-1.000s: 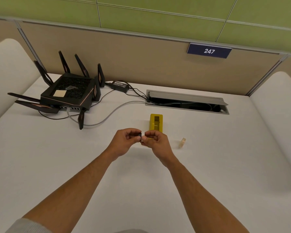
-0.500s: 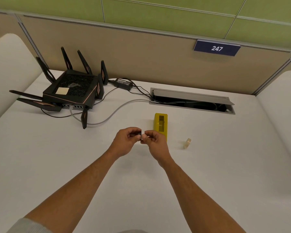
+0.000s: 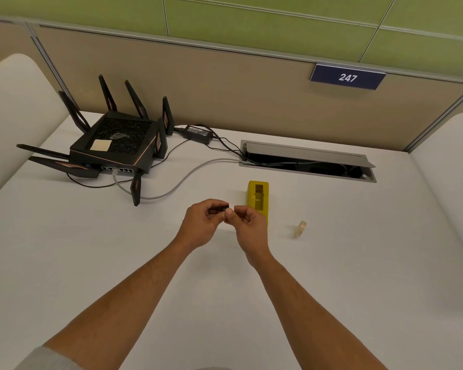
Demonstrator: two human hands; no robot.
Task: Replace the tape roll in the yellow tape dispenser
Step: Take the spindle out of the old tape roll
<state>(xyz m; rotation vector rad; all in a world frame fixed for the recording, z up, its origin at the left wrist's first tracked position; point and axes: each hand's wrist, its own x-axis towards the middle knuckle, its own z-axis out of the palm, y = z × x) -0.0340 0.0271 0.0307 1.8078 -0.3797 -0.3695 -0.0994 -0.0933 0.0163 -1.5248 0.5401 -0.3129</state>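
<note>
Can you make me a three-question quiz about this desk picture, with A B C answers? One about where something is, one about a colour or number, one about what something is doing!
1. Where is the small tape roll?
A. right of the yellow tape dispenser
B. on the router
C. in the cable tray

2. What number is on the blue sign?
A. 742
B. 247
C. 100

3. What does the left hand do?
A. lies flat
B. pinches a small dark part
C. points

Answers: 1 A, the roll sits alone on the desk to its right. 2 B, white digits read 247. 3 B, fingertips meet the right hand around it.
</note>
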